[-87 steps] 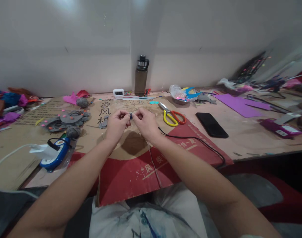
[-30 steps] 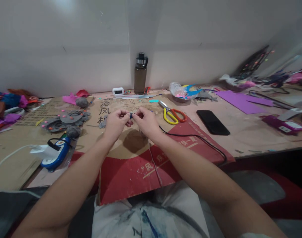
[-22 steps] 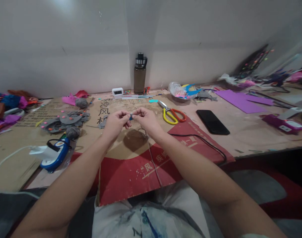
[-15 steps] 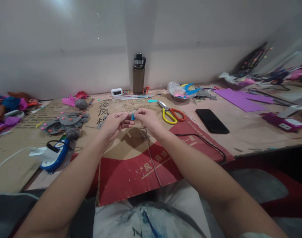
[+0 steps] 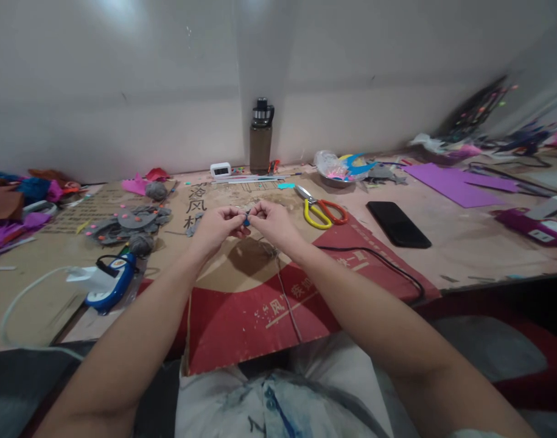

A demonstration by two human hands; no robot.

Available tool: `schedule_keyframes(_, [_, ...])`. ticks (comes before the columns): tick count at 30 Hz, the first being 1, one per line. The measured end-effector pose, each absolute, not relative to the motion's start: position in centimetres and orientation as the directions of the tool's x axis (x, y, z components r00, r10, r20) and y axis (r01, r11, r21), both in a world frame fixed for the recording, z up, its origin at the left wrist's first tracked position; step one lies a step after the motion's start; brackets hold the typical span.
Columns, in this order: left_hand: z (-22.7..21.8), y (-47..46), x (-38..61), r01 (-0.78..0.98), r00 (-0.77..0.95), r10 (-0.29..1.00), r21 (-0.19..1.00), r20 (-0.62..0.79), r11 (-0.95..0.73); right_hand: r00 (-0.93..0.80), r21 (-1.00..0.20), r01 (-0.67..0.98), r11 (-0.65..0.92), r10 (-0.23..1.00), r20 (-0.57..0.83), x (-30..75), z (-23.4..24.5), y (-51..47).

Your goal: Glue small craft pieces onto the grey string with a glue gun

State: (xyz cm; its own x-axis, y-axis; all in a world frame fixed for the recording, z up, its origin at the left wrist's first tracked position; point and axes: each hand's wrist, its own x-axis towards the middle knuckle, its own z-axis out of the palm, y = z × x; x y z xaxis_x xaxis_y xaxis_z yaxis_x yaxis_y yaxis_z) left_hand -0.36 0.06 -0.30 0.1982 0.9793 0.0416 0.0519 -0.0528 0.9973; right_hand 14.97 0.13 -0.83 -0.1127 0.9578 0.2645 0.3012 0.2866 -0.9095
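Note:
A small blue piece (image 5: 246, 219), too small to identify, is pinched between my two hands above the cardboard. My left hand (image 5: 221, 226) has its fingers closed on the piece's left side. My right hand (image 5: 273, 220) grips it from the right with thumb and forefinger. Below the hands lies a sheet of red and brown cardboard (image 5: 232, 340). A thin grey cord (image 5: 285, 292) runs across it from a small tangle under my right hand. Scissors (image 5: 318, 210) with one yellow and one red handle lie just right of my right hand.
A black phone (image 5: 398, 224) lies on the right, near purple sheets (image 5: 451, 182). At the back stand a bottle (image 5: 260, 143), a small white clock (image 5: 220, 170) and a bowl (image 5: 335, 181) of scraps. Grey felt pieces (image 5: 127, 226) and a blue power strip (image 5: 111, 292) are on the left.
The fingers of both hands have drawn closer around the blue piece, covering more of it. The whole view has shifted slightly, so everything sits a little further right.

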Motion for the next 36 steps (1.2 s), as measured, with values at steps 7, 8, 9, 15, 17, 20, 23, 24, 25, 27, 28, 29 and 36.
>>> schedule_keyframes(7, [-0.1, 0.2, -0.7, 0.002, 0.226, 0.974, 1.000, 0.003, -0.004, -0.127, -0.895, 0.310, 0.321, 0.947, 0.295, 14.8, -1.0, 0.1])
schedule_keyframes(8, [-0.2, 0.3, -0.8, 0.018, 0.227, 0.974, 1.000, 0.010, -0.015, -0.130, -0.892, 0.316, 0.324, 0.946, 0.298, 14.8, -1.1, 0.1])
schedule_keyframes(9, [-0.2, 0.3, -0.8, 0.032, 0.227, 0.974, 0.999, 0.015, -0.023, -0.134, -0.888, 0.319, 0.333, 0.943, 0.305, 14.8, -1.1, 0.1])
schedule_keyframes(15, [0.2, 0.5, -0.9, 0.049, 0.102, 0.994, 0.998, 0.036, -0.041, -0.171, -0.849, 0.304, 0.432, 0.901, 0.398, 14.8, -1.6, 0.4])
schedule_keyframes(17, [0.4, 0.7, -1.1, 0.035, 0.017, 0.997, 0.997, 0.069, -0.069, -0.191, -0.822, 0.313, 0.476, 0.879, 0.437, 14.8, -1.6, 0.3])
schedule_keyframes(20, [0.2, 1.5, -2.0, -0.007, -0.098, 0.986, 0.991, 0.132, -0.133, -0.191, -0.798, 0.334, 0.502, 0.865, 0.465, 14.8, -1.4, 0.0])
schedule_keyframes(23, [-0.3, 2.7, -3.3, -0.025, -0.199, 0.958, 0.976, 0.208, -0.217, -0.188, -0.805, 0.318, 0.501, 0.865, 0.465, 14.9, -1.1, -0.2])
schedule_keyframes(24, [-0.4, 3.1, -3.7, -0.027, -0.222, 0.948, 0.970, 0.229, -0.241, -0.196, -0.809, 0.299, 0.505, 0.863, 0.466, 15.0, -1.0, -0.3])
schedule_keyframes(25, [-0.5, 3.4, -4.2, -0.038, -0.247, 0.937, 0.964, 0.246, -0.263, -0.205, -0.815, 0.278, 0.508, 0.861, 0.466, 15.0, -1.0, -0.3])
schedule_keyframes(27, [-0.6, 4.1, -4.9, -0.085, -0.317, 0.912, 0.949, 0.263, -0.303, -0.225, -0.832, 0.228, 0.505, 0.859, 0.460, 15.1, -0.9, -0.4])
schedule_keyframes(28, [-0.5, 4.3, -5.3, -0.116, -0.338, 0.906, 0.943, 0.257, -0.311, -0.235, -0.845, 0.202, 0.496, 0.862, 0.450, 15.2, -0.8, -0.4])
schedule_keyframes(29, [-0.5, 4.5, -5.6, -0.146, -0.372, 0.896, 0.939, 0.241, -0.313, -0.245, -0.859, 0.174, 0.481, 0.866, 0.435, 15.3, -0.7, -0.4])
schedule_keyframes(36, [0.2, 4.9, -7.2, -0.360, -0.521, 0.846, 0.870, 0.113, -0.337, -0.385, -0.953, -0.087, 0.291, 0.872, 0.302, 16.5, 0.2, -0.4])
